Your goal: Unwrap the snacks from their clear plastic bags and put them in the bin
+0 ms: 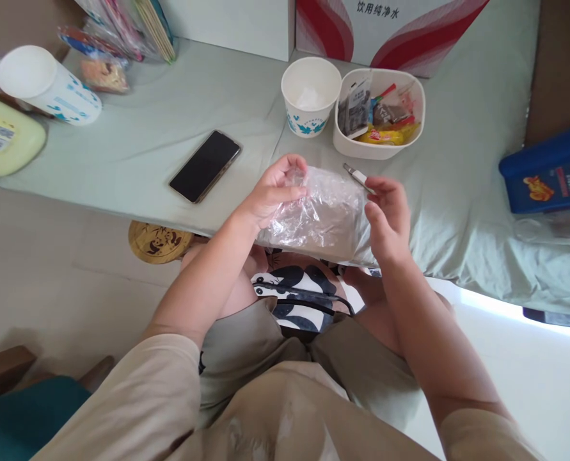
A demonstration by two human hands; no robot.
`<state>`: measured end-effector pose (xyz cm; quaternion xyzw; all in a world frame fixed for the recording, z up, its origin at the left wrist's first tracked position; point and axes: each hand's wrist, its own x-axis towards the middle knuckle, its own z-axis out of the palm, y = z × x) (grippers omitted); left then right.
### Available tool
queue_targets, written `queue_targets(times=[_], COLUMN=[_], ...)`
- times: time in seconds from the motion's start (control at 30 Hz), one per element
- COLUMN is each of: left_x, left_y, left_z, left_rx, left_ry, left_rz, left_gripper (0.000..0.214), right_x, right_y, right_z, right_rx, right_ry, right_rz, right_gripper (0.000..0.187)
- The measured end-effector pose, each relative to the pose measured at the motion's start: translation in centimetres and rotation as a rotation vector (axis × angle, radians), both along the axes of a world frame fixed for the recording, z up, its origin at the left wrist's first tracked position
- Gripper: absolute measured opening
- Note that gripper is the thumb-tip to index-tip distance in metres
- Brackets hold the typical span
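A crinkled clear plastic bag [320, 214] is spread at the near edge of the cloth-covered surface. My left hand [275, 191] grips its left side, with the thumb on top. Between the thumb and fingers of my right hand [389, 214] is a slim white tool with a metal tip [356, 176], pointing up and left; its exact kind is unclear. The right hand is just beside the bag's right edge. Beyond the bag stands a paper cup [308, 115] with something whitish inside. Next to it, a white plastic bin [378, 150] holds several small wrapped packets.
A black phone [205, 166] lies on the green cloth [135, 128] at left. Further left are another paper cup [68, 96] and a yellow bottle [6, 141]. A red-and-white box [385, 38] stands at the back. A blue package [548, 169] lies at right.
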<state>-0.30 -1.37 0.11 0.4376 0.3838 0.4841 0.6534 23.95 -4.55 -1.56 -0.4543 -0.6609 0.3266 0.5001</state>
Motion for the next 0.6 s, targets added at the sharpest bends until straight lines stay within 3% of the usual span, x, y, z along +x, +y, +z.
queue_targets(times=[0.13,0.2,0.27,0.43,0.6], left_x=[-0.6,-0.7,-0.8,-0.5,0.7], left_y=[-0.2,-0.1,0.1,0.5,-0.2], left_z=[-0.6,-1.0,-1.2,-0.8,0.1], left_rx=[0.046,0.057,0.054,-0.031,-0.257], left_ry=[-0.011,-0.012,-0.005,-0.023,-0.058], left_rz=[-0.128,-0.133,-0.096,0.001,-0.259], left_gripper=[0.054,0.059,0.064,0.072,0.053], right_x=[-0.2,-0.3,-0.3,-0.4,0.2], right_y=[0.0,-0.1,-0.1,0.4,0.8], right_z=[-0.3,0.0,0.4,0.6,-0.2], right_rx=[-0.263,-0.387,-0.437,-0.357,-0.176], right_ry=[0.250,0.273,0.308,0.367,0.301], right_rz=[0.179,0.269,0.257,0.033,-0.059], right_gripper=[0.067,0.061,0.048,0.033,0.030])
